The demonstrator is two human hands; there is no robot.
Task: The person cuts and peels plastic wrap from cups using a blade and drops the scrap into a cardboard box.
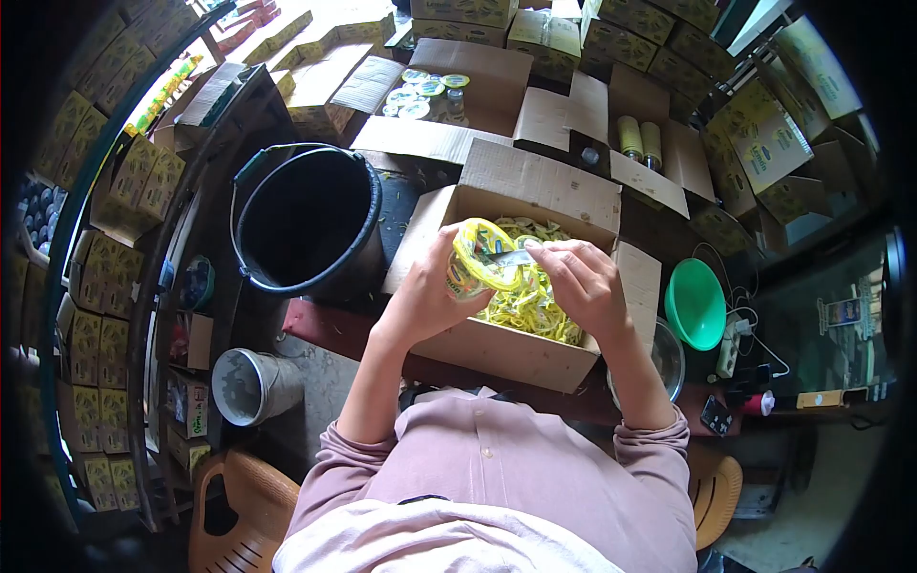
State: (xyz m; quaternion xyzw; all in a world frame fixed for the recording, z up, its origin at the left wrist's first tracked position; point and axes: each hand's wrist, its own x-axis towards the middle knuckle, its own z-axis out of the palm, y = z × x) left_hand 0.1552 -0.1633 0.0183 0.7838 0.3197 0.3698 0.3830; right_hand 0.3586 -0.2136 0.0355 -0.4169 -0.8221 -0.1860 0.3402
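Observation:
My left hand (430, 291) is wrapped around a clear plastic cup (466, 277), tilted so that its yellow-green printed lid (475, 239) faces right. Pinched in my right hand (581, 282) is a knife with a short metal blade (513, 258), its flat end lying against the lid's rim. Both hands are above an open cardboard box (521, 358) that holds a heap of thin yellow-green strips (535, 310). My fingers hide the knife's handle and part of the cup.
A large black bucket (374, 215) stands left of the box; a grey bucket (272, 382) is below it. At right are a green bowl (695, 304) and a phone (716, 416). Behind, an open box (478, 72) holds lidded cups (415, 95). Stacked cartons (100, 344) line the left.

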